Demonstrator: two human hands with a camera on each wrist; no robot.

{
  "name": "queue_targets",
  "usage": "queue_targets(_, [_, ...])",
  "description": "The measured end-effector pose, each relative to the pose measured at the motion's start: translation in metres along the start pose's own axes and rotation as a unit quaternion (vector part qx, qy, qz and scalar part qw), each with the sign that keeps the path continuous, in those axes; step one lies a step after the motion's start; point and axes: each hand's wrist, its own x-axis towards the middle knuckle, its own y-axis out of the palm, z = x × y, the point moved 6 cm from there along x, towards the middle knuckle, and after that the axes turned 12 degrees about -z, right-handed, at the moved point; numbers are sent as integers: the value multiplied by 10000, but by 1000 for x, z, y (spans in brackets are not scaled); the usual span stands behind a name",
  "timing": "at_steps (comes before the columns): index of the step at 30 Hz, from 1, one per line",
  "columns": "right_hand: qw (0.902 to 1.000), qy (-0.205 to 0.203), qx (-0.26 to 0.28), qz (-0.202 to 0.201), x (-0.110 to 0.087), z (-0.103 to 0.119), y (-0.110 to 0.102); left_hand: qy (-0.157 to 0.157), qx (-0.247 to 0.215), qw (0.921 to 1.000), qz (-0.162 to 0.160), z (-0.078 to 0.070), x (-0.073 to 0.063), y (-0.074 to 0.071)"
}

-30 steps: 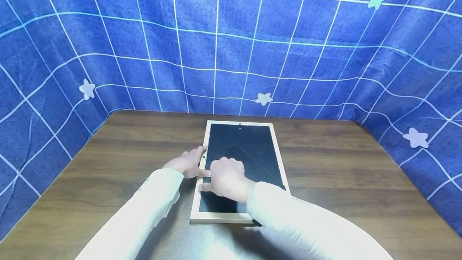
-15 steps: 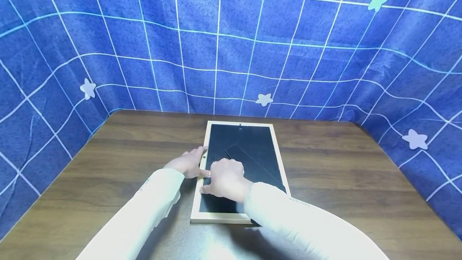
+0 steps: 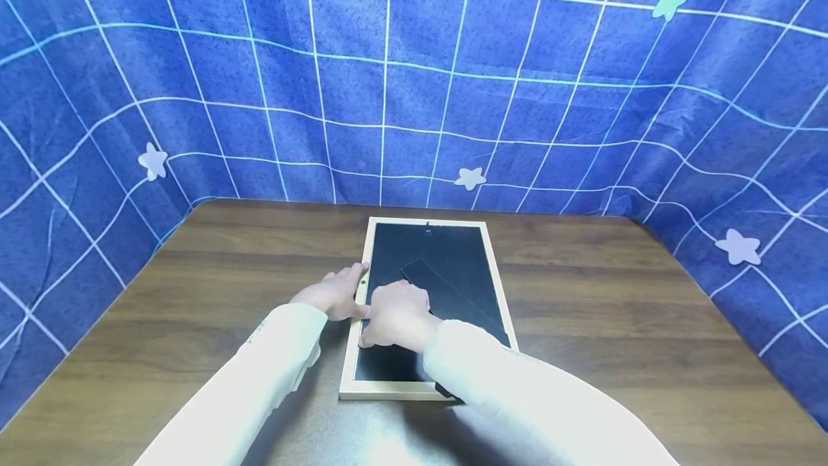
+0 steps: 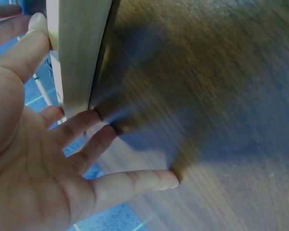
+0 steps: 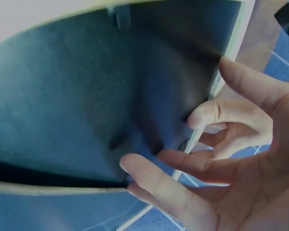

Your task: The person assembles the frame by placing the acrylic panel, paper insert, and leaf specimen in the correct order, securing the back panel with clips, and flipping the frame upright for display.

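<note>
A pale wooden picture frame (image 3: 388,391) lies on the table with its black backing board (image 3: 427,243) facing up. A dark easel leg (image 3: 423,277) slants across that board, partly hidden by the right arm. My left hand (image 3: 333,295) rests along the frame's left side. Its thumb lies over the rim, while the other fingers spread out to the tabletop in the left wrist view. Close beside it, my right hand (image 3: 397,313) touches the board near the left rim. Its fingers are slightly bent and apart in the right wrist view, with the thumb (image 5: 245,79) at the inner edge.
The brown wood-grain table (image 3: 601,308) extends to both sides of the frame. Behind it hangs a blue curtain (image 3: 414,92) with white grid lines and stars. A small metal clip (image 5: 122,18) shows on the board in the right wrist view.
My right hand and forearm have shifted slightly to the left and down, showing more of the dark piece at the frame's lower edge. The left hand keeps its place on the frame.
</note>
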Motion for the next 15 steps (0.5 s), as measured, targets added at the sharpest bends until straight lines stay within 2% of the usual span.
queue_targets(5, [9996,100,-88,249,7,2,1,44,-10,10000,3,5,2,2])
queue_targets(11, [9970,610,-72,463,11,-2,0,87,-3,10000,-11,1,1,2])
queue_targets(15, [9966,640,-121,508,12,-1,2,43,44,10000,22,1,1,1])
